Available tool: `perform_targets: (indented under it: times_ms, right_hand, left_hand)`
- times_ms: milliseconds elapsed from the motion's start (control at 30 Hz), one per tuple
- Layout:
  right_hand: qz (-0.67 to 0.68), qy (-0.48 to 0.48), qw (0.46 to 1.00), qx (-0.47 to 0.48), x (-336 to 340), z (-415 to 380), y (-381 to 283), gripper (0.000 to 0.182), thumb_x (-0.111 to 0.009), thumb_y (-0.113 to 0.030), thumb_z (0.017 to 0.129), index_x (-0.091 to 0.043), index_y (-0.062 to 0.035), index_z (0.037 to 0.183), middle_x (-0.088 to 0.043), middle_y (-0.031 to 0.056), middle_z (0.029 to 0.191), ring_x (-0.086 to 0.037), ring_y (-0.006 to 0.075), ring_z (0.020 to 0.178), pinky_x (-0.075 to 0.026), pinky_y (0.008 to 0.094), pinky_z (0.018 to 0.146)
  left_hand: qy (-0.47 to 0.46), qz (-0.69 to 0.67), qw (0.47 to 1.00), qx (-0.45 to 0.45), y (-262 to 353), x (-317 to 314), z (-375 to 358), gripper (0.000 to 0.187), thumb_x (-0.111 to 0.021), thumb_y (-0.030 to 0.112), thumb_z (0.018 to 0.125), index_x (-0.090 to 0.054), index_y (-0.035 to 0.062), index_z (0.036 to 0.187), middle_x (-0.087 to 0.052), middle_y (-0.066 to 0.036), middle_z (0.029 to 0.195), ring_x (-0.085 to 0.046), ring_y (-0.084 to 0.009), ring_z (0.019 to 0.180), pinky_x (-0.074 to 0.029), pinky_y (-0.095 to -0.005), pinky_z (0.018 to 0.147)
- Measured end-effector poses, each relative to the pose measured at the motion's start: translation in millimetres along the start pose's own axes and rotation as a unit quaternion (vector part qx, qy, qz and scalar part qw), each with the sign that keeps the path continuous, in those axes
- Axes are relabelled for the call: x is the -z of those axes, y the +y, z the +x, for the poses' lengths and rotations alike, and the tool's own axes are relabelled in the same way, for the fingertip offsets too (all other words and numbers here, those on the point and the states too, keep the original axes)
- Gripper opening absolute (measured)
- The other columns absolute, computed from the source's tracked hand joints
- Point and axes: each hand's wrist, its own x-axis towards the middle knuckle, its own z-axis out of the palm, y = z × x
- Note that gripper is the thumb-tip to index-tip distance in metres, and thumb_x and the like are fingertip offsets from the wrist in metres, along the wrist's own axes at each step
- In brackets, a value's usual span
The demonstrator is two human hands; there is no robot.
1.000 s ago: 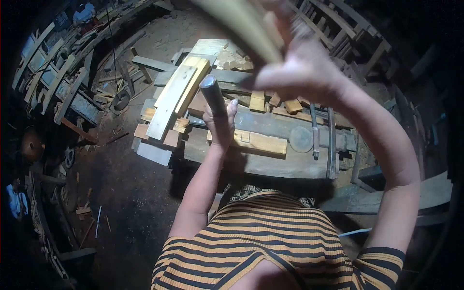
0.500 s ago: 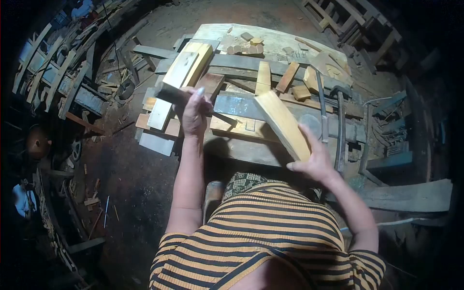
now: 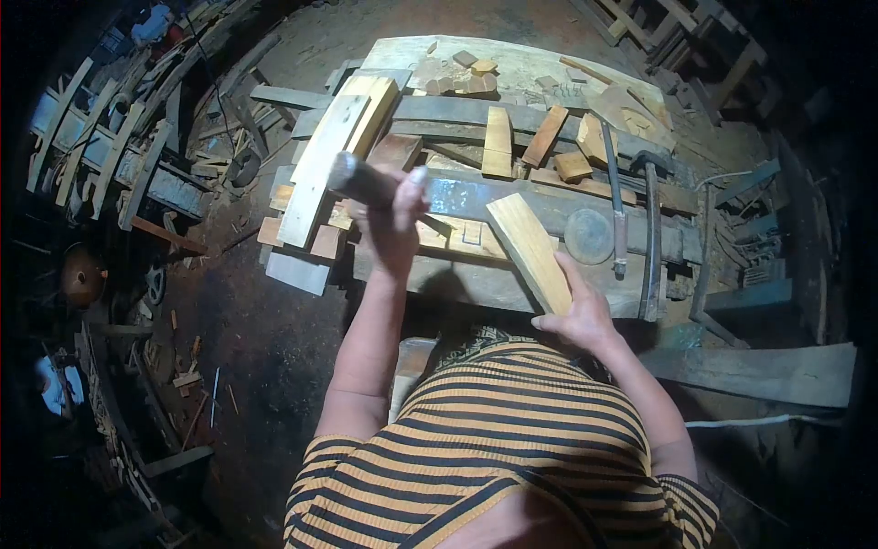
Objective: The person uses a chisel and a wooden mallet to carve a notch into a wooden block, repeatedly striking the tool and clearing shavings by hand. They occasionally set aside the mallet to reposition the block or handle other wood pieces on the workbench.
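My left hand is wrapped round the thick dark handle of a chisel. Its narrow blade slants down to a notch in a pale timber piece, which lies along the near side of the bench. A small rectangle is marked on that piece, just right of the blade. In my right hand is a squared wooden block, gripped at its lower end and angled up to the left over the timber piece. The palm side of my left hand is hidden.
Stacked pale timber lies at the bench's left. Behind the work are short offcuts. To the right are a round disc, a long-handled tool and a metal clamp. Wood scraps litter the floor at left.
The wooden block in my right hand has come down slightly and to the left. My left hand has shifted right, and the chisel handle now points more toward the camera.
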Motion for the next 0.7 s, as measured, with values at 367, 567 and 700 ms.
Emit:
perform_targets:
  times_ms: [367, 567, 700]
  right_hand:
    - [0.351, 0.134, 0.923, 0.085, 74.6, -24.2, -53.8, 0.100, -0.078, -0.031, 0.053, -0.032, -0.0048, 0.138, -0.049, 0.0074, 0.110, -0.051, 0.0145, 0.096, -0.044, 0.0293, 0.081]
    - [0.167, 0.188, 0.944, 0.214, 69.6, -31.3, -42.2, 0.105, -0.081, -0.032, 0.051, -0.029, -0.0068, 0.138, -0.046, 0.0089, 0.116, -0.049, 0.0205, 0.102, -0.043, 0.0334, 0.087]
    - [0.228, 0.240, 0.916, 0.228, 95.0, -39.2, -55.6, 0.106, -0.080, -0.029, 0.050, -0.028, -0.0049, 0.140, -0.043, 0.0111, 0.128, -0.047, 0.0222, 0.104, -0.042, 0.0344, 0.087]
  left_hand:
    - [-0.174, 0.180, 0.956, -0.155, -12.0, -55.0, -37.7, 0.031, -0.077, 0.014, 0.063, -0.057, 0.0060, 0.084, -0.058, -0.014, 0.077, -0.059, -0.0346, 0.071, -0.048, -0.0371, 0.061]
    - [-0.158, 0.233, 0.948, -0.150, -22.1, -63.0, -31.3, 0.025, -0.071, 0.009, 0.062, -0.052, 0.0066, 0.079, -0.055, -0.012, 0.074, -0.058, -0.0339, 0.072, -0.047, -0.0405, 0.061]
    - [-0.161, 0.222, 0.950, -0.151, -20.8, -65.9, -32.2, 0.023, -0.068, 0.008, 0.062, -0.051, 0.0067, 0.076, -0.054, -0.011, 0.072, -0.058, -0.0332, 0.070, -0.047, -0.0405, 0.060]
